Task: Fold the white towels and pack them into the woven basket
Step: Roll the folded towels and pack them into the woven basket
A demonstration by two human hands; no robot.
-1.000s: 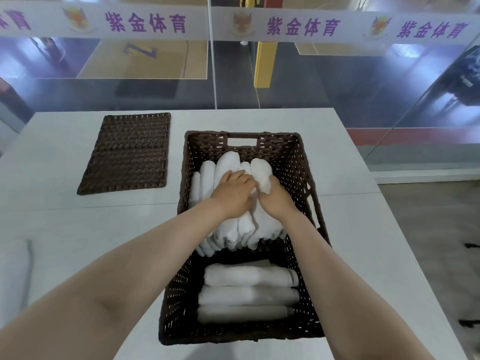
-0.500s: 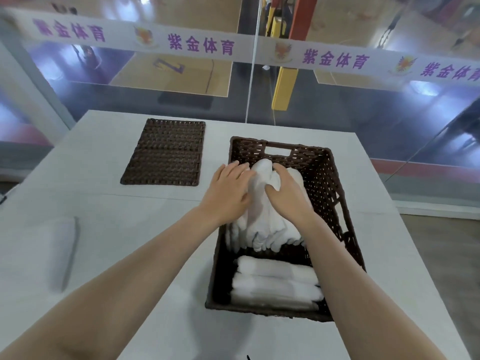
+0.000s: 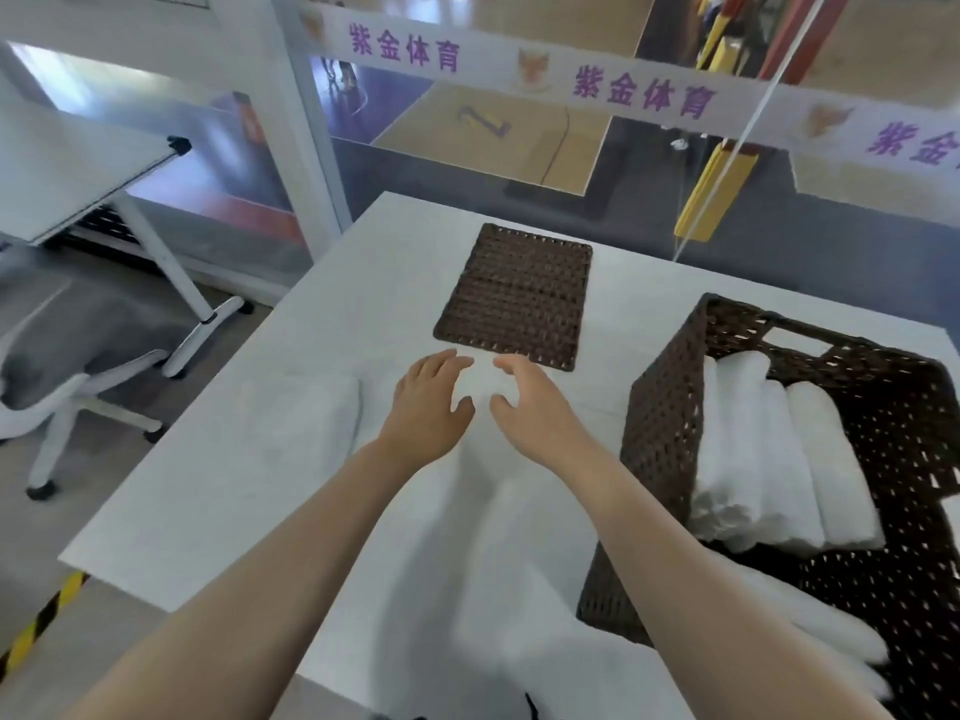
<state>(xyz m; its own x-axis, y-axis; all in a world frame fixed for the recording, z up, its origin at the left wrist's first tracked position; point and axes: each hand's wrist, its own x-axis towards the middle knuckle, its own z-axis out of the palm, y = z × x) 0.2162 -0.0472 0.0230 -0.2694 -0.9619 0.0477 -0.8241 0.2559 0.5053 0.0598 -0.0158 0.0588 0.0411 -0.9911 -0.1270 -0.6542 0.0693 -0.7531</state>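
The dark woven basket [image 3: 660, 439] stands on the right of the white table [image 3: 218, 501]. Rolled white towels [image 3: 769, 459] lie side by side in it, and more white rolls [image 3: 810, 621] fill its near end. A folded white towel [image 3: 296, 423] lies flat on the table to the left of my hands. My left hand [image 3: 428, 402] and my right hand [image 3: 530, 402] hover side by side over the table, left of the basket, fingers spread and holding nothing. The frame is blurred.
A flat woven lid [image 3: 517, 293] lies on the table just beyond my fingertips. A glass wall with a banner stands behind the table. A grey office chair [image 3: 62, 356] and a white folding table [image 3: 62, 179] stand off to the left.
Both hands have left the towels in the basket and moved left over the table. The view has swung left, so the basket now sits at the right edge.
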